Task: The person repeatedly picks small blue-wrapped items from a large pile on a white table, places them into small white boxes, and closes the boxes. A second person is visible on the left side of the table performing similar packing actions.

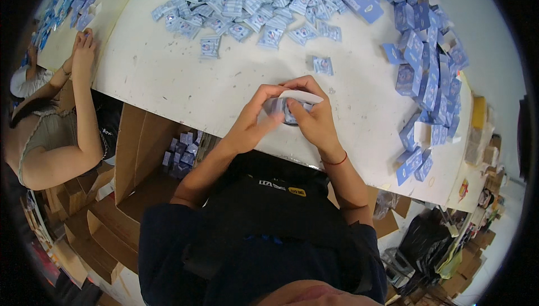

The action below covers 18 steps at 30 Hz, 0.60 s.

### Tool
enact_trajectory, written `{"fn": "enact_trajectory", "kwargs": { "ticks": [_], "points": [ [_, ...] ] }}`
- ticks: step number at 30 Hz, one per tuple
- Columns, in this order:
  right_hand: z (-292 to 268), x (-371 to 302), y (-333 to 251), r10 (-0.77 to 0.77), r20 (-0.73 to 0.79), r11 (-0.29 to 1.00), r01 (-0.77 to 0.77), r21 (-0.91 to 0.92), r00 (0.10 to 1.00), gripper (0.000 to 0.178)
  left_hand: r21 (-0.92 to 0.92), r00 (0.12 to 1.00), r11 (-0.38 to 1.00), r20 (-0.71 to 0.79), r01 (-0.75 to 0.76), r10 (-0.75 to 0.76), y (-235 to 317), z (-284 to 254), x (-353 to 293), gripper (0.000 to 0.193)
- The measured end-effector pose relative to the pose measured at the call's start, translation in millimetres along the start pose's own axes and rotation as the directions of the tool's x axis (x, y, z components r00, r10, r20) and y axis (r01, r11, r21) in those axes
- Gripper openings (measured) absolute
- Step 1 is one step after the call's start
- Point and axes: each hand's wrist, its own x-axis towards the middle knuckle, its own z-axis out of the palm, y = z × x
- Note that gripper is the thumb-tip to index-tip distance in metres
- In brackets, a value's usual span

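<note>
My left hand (254, 121) and my right hand (314, 116) meet over the near edge of the white table (168, 76). Together they grip a small blue carton (285, 109) whose white flap (300, 96) stands open on top. A single blue-and-white sachet (323, 65) lies on the table just beyond my right hand. Farther back, a broad heap of the same sachets (247, 3) covers the table. Along the right side lies a pile of small blue cartons (429, 76).
A co-worker sits at my left with a hand (84, 48) on the table edge. An open cardboard box (140, 154) stands under the table beside my left leg, with small blue cartons (182, 152) inside. More cardboard and bags crowd the floor at the right (432, 244).
</note>
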Motion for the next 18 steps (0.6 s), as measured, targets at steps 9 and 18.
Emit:
{"fn": "enact_trajectory", "kwargs": {
  "ticks": [9, 18],
  "points": [
    [-29.0, -9.4, -8.4, -0.206, 0.208, 0.932, 0.126, 0.340, 0.956, 0.037, 0.027, 0.939, 0.996, -0.332, -0.089, 0.092, -30.2, 34.5, 2.5, 0.015],
    [-41.9, -26.6, -14.6, -0.233, 0.302, 0.969, 0.248, -0.014, 0.925, 0.034, 0.011, 0.960, 0.980, -0.197, -0.198, 0.196, -41.6, 21.4, 1.0, 0.018]
  ]
}}
